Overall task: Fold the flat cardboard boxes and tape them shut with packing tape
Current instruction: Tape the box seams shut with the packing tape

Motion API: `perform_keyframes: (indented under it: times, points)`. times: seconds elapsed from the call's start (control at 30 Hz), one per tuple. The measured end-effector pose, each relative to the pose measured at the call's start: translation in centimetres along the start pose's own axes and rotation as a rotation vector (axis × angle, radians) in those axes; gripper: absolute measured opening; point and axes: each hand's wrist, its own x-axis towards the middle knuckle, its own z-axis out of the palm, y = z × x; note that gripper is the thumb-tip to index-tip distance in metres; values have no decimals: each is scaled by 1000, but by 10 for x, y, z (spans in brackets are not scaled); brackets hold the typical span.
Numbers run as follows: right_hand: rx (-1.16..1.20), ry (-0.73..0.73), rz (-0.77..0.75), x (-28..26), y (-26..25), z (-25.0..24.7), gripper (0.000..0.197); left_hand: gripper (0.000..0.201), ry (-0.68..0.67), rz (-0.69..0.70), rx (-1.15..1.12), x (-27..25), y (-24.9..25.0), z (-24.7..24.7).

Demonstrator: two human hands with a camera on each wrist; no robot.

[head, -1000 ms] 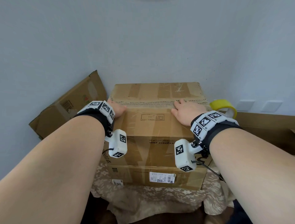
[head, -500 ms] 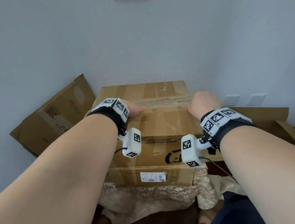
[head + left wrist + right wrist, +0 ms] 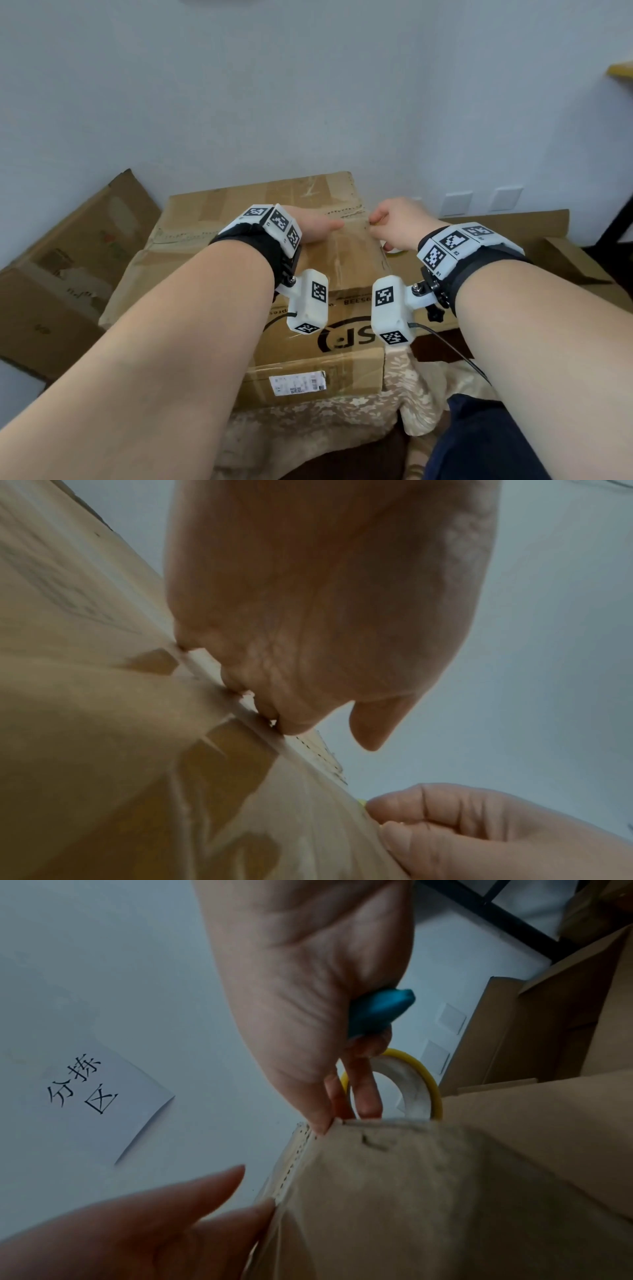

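A folded brown cardboard box (image 3: 346, 270) stands on a cloth-covered table, its top flaps closed along a ragged seam. My left hand (image 3: 318, 228) lies on the seam near its middle, fingertips (image 3: 240, 688) pressing the flap edge, thumb held off. My right hand (image 3: 394, 222) is curled at the seam's right end. In the right wrist view it grips a blue tool (image 3: 377, 1010) in its palm, while thumb and forefinger touch the box corner (image 3: 339, 1123). The tape roll (image 3: 421, 1085), with a yellow rim, stands just behind that corner.
Flattened cardboard (image 3: 68, 267) leans against the wall at left, and more cardboard (image 3: 548, 246) lies at right. A floral cloth (image 3: 325, 421) hangs over the table's front. The white wall is close behind, with sockets (image 3: 479, 202) and a paper note (image 3: 95, 1096).
My right hand has lifted off the box top, curled up and gone to the seam's right end. The left hand has slid right along the seam. The roll is now behind my right hand.
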Motion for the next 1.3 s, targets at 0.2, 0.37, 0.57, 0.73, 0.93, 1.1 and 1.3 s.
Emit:
perform_keyframes:
  times: [0.2, 0.37, 0.57, 0.73, 0.93, 1.1, 1.3]
  points:
    - [150, -68, 32, 5, 10, -1, 15, 60, 31, 93, -136, 8, 27, 2]
    - [169, -143, 48, 5, 14, -4, 18, 49, -39, 182, -202, 13, 49, 5]
    - [147, -203, 67, 11, 13, -4, 20, 75, -82, 218, -194, 14, 38, 4]
    - [20, -181, 99, 11, 2, -4, 27, 63, -80, 179, -133, 12, 19, 1]
    - [-338, -24, 93, 17, -19, -1, 23, 68, -20, 51, -120, 0, -24, -7]
    - [-275, -114, -74, 5, -47, 5, 57, 73, 71, -139, -63, -15, -96, -19]
    - [-484, -447, -164, -8, -97, 23, 115, 63, 113, -350, 61, -40, -188, -21]
